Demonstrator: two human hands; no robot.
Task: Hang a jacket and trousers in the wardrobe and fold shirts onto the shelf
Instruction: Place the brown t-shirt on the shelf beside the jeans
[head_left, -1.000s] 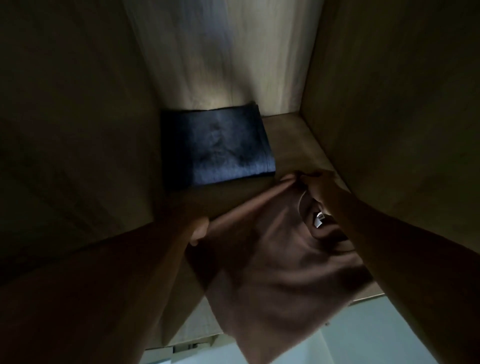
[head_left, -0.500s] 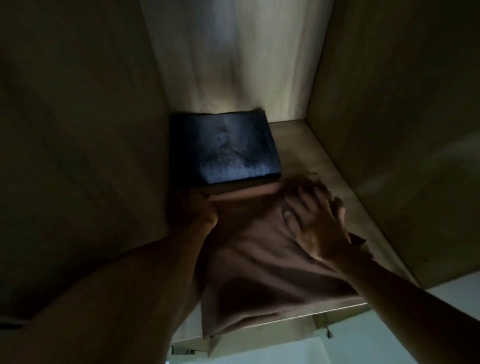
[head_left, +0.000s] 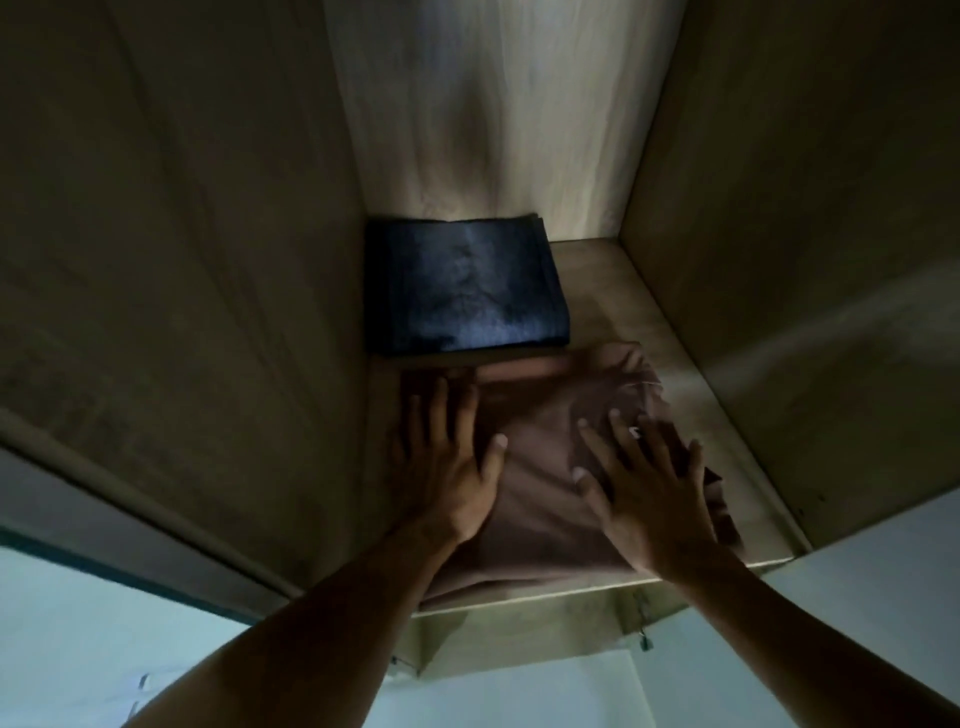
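A folded brown shirt (head_left: 545, 441) lies at the front of the wooden wardrobe shelf (head_left: 670, 364). My left hand (head_left: 447, 457) rests flat on the shirt's left side with straight fingers. My right hand (head_left: 649, 488) lies flat on its right side, fingers spread. Behind the brown shirt, against the back left corner, sits a folded dark blue shirt (head_left: 462, 288).
The shelf is boxed in by the left side panel (head_left: 182, 260), the right side panel (head_left: 805, 208) and the pale back wall (head_left: 498, 114). A strip of bare shelf runs to the right of both shirts. Below the shelf's front edge (head_left: 571, 597) a light wall shows.
The brown shirt hung half off the shelf with my right hand gripping its collar; now it lies flat on the shelf, and both hands have opened and lie spread on it.
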